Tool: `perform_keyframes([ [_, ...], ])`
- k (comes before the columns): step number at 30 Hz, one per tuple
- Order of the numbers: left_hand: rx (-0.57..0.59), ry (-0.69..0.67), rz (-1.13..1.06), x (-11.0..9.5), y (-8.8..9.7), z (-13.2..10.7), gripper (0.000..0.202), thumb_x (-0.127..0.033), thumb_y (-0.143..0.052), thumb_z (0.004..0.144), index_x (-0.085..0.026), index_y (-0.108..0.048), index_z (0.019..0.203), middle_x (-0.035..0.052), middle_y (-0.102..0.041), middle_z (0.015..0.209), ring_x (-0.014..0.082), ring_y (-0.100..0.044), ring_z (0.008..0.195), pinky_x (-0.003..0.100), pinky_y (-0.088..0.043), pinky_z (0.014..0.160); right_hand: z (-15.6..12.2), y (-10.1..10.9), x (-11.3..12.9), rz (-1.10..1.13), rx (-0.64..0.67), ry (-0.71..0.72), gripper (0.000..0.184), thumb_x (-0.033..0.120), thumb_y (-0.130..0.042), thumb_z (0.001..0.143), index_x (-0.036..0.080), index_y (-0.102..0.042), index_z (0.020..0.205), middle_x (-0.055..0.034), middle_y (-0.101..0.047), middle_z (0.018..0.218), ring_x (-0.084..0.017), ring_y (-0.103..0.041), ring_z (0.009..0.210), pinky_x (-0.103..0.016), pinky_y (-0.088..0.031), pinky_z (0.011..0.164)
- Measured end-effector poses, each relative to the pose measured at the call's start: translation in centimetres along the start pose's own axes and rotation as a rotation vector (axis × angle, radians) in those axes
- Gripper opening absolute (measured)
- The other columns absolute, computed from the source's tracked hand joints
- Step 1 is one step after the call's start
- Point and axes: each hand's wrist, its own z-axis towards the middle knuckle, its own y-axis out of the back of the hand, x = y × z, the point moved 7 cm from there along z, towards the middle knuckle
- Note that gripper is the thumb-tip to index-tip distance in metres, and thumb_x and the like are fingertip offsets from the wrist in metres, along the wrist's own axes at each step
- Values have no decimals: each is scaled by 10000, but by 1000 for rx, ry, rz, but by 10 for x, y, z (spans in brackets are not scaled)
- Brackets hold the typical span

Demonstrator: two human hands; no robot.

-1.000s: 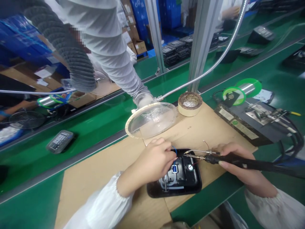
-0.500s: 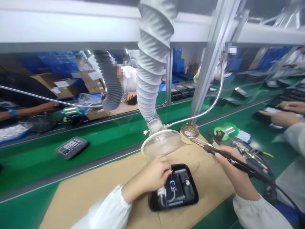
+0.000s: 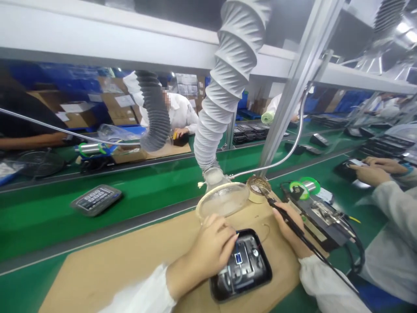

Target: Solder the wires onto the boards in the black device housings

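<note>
Two hands at work: our left hand (image 3: 213, 245) curls against the open black device (image 3: 243, 267) on the tabletop (image 3: 114, 265), grasp unclear; our right hand (image 3: 288, 230) clasps the soldering iron (image 3: 272, 203), tip at the cleaning pot (image 3: 258, 190).

Soldering iron (image 3: 295, 227) tip indistinct against tin (image 3: 259, 190); black casing (image 3: 265, 273) partly under left hand (image 3: 211, 248)

An electronics assembly line in a factory. Green conveyor belts (image 3: 146, 191) run between aluminium-framed benches, and ribbed fume hoses (image 3: 224, 87) hang over them. A soldering iron (image 3: 276, 208), a solder spool (image 3: 304, 187) and a soldering station (image 3: 325, 221) are on the near bench. Workers in white coats (image 3: 182, 115) sit along the line, with cardboard boxes (image 3: 74, 108) behind.
</note>
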Motion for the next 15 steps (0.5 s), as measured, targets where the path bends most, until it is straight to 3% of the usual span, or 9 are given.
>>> perform_keyframes([
  [2, -99, -148, -52, -14, 18, -11, 88, -140, -563, 935, -158, -641, 972, 96, -613, 912, 245, -561, 965, 436, -514, 875, -1, 0, -6, -8, -6, -12, 248, 423, -587, 969, 212, -702, 1031, -83, -745, 991, -273, -727, 898, -422, -620, 830],
  [5, -41, -330, -103, -30, 23, -38, 205, -304, -623, 926, -130, -631, 1034, 121, -622, 922, 296, -555, 1044, 504, -498, 930, -1, 0, -9, -9, 5, -47, 257, 431, -598, 967, 208, -695, 1048, -91, -735, 1022, -263, -717, 927, -412, -604, 858],
  [8, 74, -330, -60, -29, 10, -64, 390, -526, -665, 896, -146, -632, 979, 121, -655, 957, 326, -554, 1094, 582, -430, 1031, -1, 0, -10, 0, 1, -94, 278, 456, -598, 964, 209, -685, 1058, -98, -725, 1046, -265, -706, 961, -420, -586, 887],
  [12, 93, -240, 44, -20, -4, -80, 219, -340, -732, 862, -181, -583, 844, 86, -678, 992, 334, -520, 1204, 673, -232, 1175, -2, 0, -11, 12, 3, -150, 307, 486, -603, 957, 217, -682, 1082, -97, -714, 1098, -267, -689, 1020, -430, -559, 945],
  [15, 81, -192, 0, -13, -7, -76, 209, -281, -734, 850, -187, -552, 815, 65, -647, 916, 303, -529, 1149, 641, -323, 1145, -2, -2, -12, 5, 5, -180, 331, 510, -592, 956, 223, -682, 1094, -89, -714, 1109, -264, -687, 1032, -421, -559, 944],
])
